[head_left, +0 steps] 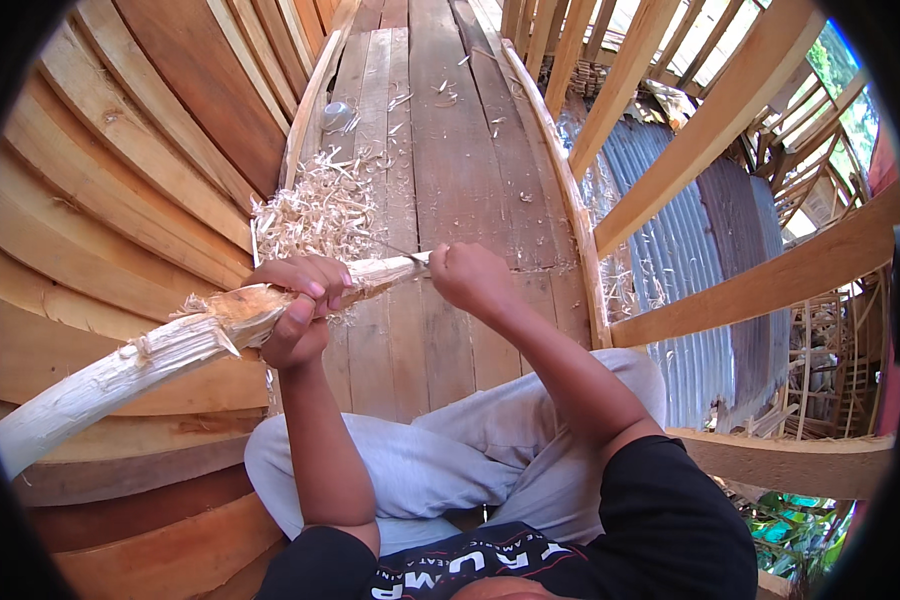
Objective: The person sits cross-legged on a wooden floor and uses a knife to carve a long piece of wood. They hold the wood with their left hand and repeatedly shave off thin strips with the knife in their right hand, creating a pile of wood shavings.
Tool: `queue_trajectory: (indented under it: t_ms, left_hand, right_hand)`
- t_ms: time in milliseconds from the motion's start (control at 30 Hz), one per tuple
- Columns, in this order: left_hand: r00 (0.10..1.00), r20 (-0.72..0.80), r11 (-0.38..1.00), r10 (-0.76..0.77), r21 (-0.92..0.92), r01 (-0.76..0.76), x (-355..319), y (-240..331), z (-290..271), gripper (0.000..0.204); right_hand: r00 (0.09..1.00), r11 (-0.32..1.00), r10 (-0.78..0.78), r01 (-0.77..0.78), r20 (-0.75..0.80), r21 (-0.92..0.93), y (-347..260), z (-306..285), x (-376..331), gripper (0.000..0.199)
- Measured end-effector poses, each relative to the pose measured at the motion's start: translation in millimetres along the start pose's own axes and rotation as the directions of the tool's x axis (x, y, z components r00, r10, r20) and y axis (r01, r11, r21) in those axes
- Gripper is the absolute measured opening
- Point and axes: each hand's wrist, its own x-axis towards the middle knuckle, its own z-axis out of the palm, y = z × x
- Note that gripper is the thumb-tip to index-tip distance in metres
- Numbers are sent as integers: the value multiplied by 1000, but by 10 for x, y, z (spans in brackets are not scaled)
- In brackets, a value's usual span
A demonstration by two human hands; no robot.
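A long, pale, peeled wooden pole point(120, 375) slants up from the lower left to a thinner end in front of me. My left hand point(300, 300) is wrapped round it where the surface is rough and brownish, with frayed fibres beside the grip. At the thin end, my right hand point(470, 278) is closed in a fist. A narrow dark knife blade point(402, 250) juts leftward from that fist and lies against the pole's far side. The fist hides the knife's handle and the pole's very tip.
A heap of curled wood shavings point(320, 215) lies beyond my left hand. A clear cup point(338, 115) sits farther up the plank floor point(450, 170). A board wall point(120, 250) rises at left; a slatted railing point(705, 120) runs at right, above corrugated metal sheets point(670, 200). My folded legs point(430, 460) are close below.
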Motion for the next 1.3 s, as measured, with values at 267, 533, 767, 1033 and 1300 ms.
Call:
queue_trajectory:
  t_ms: [267,533,767,1033,1300]
  left_hand:
    - [999,43,999,-34,-33,36,19,19,3,12]
    - [995,20,994,-100,35,99,-12,36,127,23]
    - [992,26,993,-121,16,120,21,44,157,43]
    - [987,34,987,-160,11,159,-77,73,104,38]
    - [995,-90,999,-37,-12,36,-46,118,237,27]
  right_hand:
    - [996,996,88,-88,-9,8,222,92,39,49]
    - [983,978,106,-76,-152,196,477,381,132,57]
    - [980,971,103,-62,-168,232,526,565,-81,63]
    - [995,968,100,-96,-8,234,350,483,-228,58]
    - [958,901,109,-208,266,380,449,211,-236,37]
